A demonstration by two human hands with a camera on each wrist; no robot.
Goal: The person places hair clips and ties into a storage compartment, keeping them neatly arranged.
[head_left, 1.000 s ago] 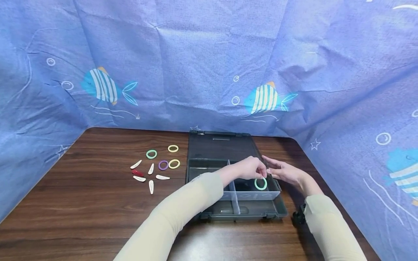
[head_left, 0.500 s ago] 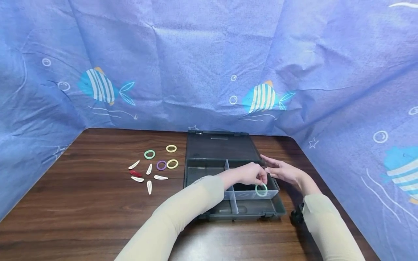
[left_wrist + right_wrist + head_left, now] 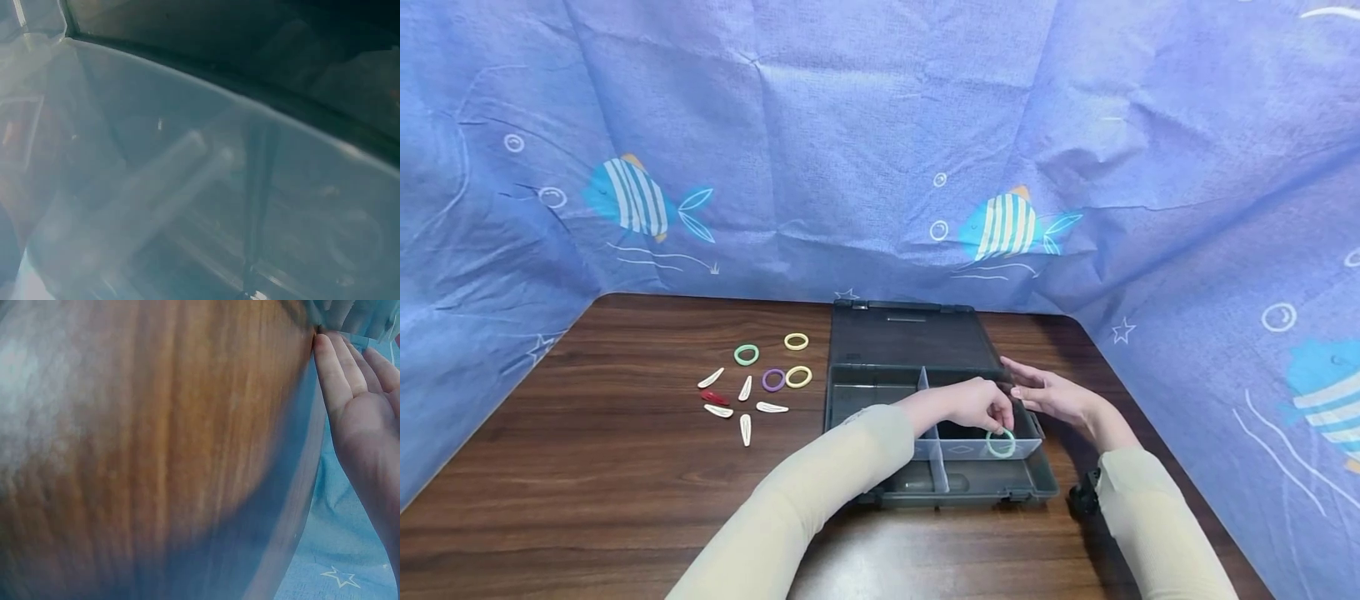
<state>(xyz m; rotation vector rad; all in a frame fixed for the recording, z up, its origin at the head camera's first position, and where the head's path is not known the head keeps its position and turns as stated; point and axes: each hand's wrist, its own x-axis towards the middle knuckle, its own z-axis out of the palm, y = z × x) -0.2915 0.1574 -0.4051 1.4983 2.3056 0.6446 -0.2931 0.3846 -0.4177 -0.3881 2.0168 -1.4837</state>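
My left hand point(image 3: 979, 405) pinches a mint-green hair tie point(image 3: 1001, 454) over the right front of a dark, translucent divided box point(image 3: 955, 498). The ring overlaps a clear divider point(image 3: 958, 451) that runs across the box. My right hand point(image 3: 1060, 395) lies along the box's right side, with its fingers fairly straight and fingertips right at the wall. In the right wrist view the same hand point(image 3: 365, 403) shows extended fingers close by the box edge. Blurred translucent plastic point(image 3: 156, 125) fills the left wrist view, and the left hand's grip is hidden there.
Left of the box lie a green hair tie point(image 3: 747, 355), a purple one point(image 3: 773, 380) and two yellow ones point(image 3: 798, 377). Several white snap clips point(image 3: 746, 429) and a red clip point(image 3: 715, 398) lie near them. The box's lid point(image 3: 906, 337) lies folded back behind it.
My left hand has lowered a little toward the front of the box with the mint-green hair tie, which now overlaps the cross divider. My right hand has stayed at the box's right side.
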